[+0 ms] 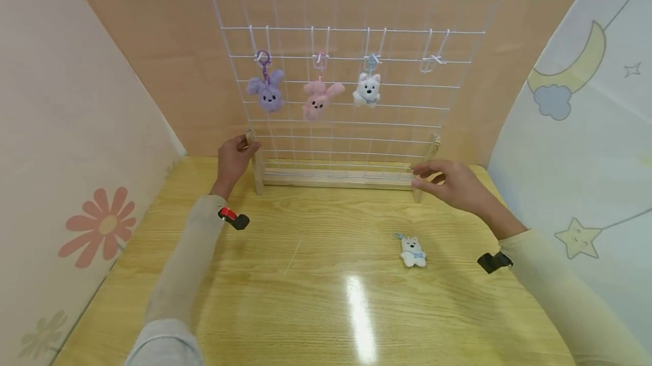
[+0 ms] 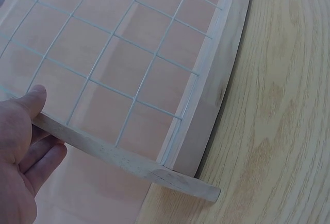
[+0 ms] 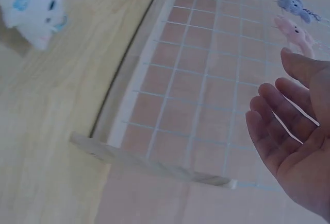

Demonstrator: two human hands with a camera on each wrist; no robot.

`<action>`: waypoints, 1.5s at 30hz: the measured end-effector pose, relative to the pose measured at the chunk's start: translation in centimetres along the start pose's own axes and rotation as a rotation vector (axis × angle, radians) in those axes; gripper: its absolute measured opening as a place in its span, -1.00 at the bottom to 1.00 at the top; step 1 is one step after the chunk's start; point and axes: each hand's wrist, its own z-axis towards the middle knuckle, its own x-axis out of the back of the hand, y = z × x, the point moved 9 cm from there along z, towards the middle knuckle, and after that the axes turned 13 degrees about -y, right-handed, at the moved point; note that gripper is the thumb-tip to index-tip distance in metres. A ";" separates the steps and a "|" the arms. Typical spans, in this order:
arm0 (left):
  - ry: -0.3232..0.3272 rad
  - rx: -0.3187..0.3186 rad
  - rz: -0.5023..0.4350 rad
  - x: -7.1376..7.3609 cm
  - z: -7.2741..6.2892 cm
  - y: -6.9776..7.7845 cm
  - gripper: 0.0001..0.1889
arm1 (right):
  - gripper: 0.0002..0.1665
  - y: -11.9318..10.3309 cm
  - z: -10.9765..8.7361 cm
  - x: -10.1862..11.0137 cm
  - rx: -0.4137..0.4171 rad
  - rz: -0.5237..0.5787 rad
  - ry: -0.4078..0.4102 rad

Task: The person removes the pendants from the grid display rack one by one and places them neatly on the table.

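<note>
My left hand point(image 1: 236, 159) pinches the left wooden side piece point(image 2: 118, 158) of a display rack, thumb on one side and fingers on the other. By the rack's right side piece point(image 3: 149, 165), my right hand point(image 3: 301, 126) is spread with relaxed fingers and holds nothing. The rack's white wire grid point(image 1: 351, 82) stands upright in its wooden base point(image 1: 338, 179). From its hooks hang a purple plush keychain point(image 1: 269, 94), a pink plush keychain point(image 1: 317, 103) and a white plush dog keychain point(image 1: 367, 90). The rightmost hook point(image 1: 433, 61) bears no keychain.
Another white plush dog keychain point(image 1: 412, 253) lies face up on the wooden table point(image 1: 244, 281), in front of the rack's right half. A thin pale strip point(image 1: 294, 257) lies left of it. Patterned panels flank the table, and an orange-brown backdrop point(image 1: 153, 26) stands behind the rack.
</note>
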 end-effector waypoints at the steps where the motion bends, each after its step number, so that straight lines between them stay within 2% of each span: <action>1: 0.001 0.001 -0.001 0.0 0.0 0.0 -0.50 | -0.61 -0.3 0.2 0.4 0.003 0.007 0.005; 6: 0.006 0.001 -0.012 -0.1 0.1 -0.1 -0.48 | -0.56 -1.6 1.5 2.6 0.003 0.039 0.088; 12: 0.014 -0.016 -0.016 0.0 0.2 -0.2 -0.50 | -0.53 -3.1 3.2 5.1 -0.011 0.090 0.244; 16: 0.013 -0.017 -0.016 0.0 0.1 -0.2 -0.50 | -0.55 -3.8 4.5 6.2 0.007 0.125 0.336; 20: 0.012 -0.024 -0.027 0.0 0.0 -0.1 -0.49 | -0.56 -4.4 5.9 6.8 0.052 0.178 0.414; 24: 0.006 -0.033 -0.034 0.0 0.1 -0.2 -0.49 | -0.56 -4.9 7.0 7.0 0.078 0.225 0.455; 34: 0.016 -0.012 -0.015 0.0 0.1 0.1 -0.49 | -0.52 -6.0 8.6 8.6 0.113 0.289 0.594; 45: 0.034 0.017 -0.009 0.0 0.0 0.2 -0.54 | -0.58 -6.8 10.9 9.3 0.112 0.358 0.764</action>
